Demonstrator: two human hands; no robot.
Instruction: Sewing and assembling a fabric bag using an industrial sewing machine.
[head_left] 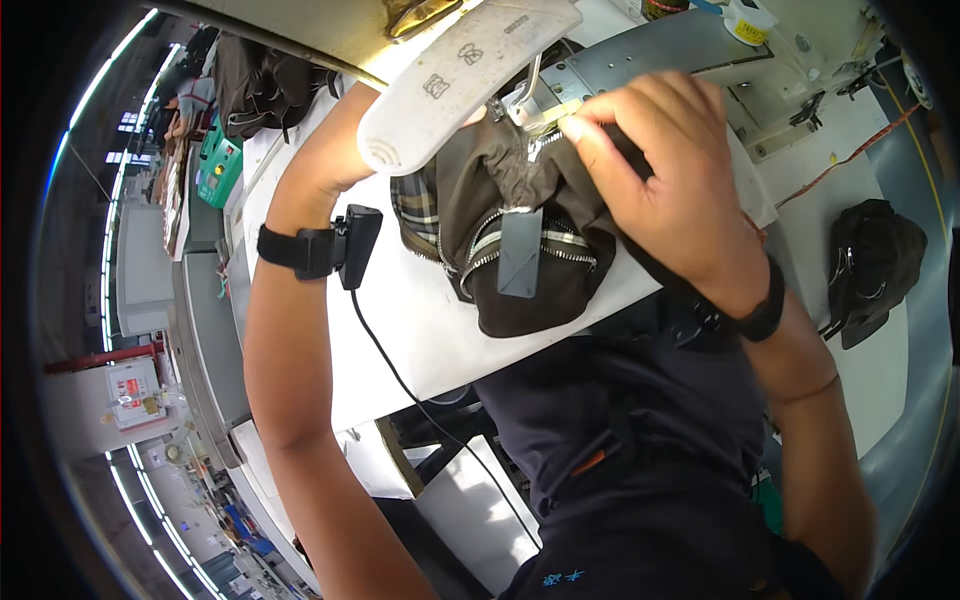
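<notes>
A brown fabric piece with silver zippers [560, 190] and plaid lining [417, 205] lies bunched on the white table, its upper part at a sewing machine's presser foot [524, 108]. A flat grey rectangular tab [519, 255] lies over its curved zipper. My right hand [665, 175] is closed, thumb and index finger pinching the piece's upper edge just right of the foot. On the other side, my left hand [352, 145] reaches behind the machine's white cover [455, 80]. Its fingers are mostly hidden, so their grip cannot be told.
Another dark brown zippered piece [872, 265] lies to the right, and more brown fabric [265, 85] is heaped at upper left. Beside that heap stands a green device [218, 165]. A small white bottle [748, 20] sits at upper right. A black cable [400, 380] hangs from my left wrist's strap-mounted device [360, 245].
</notes>
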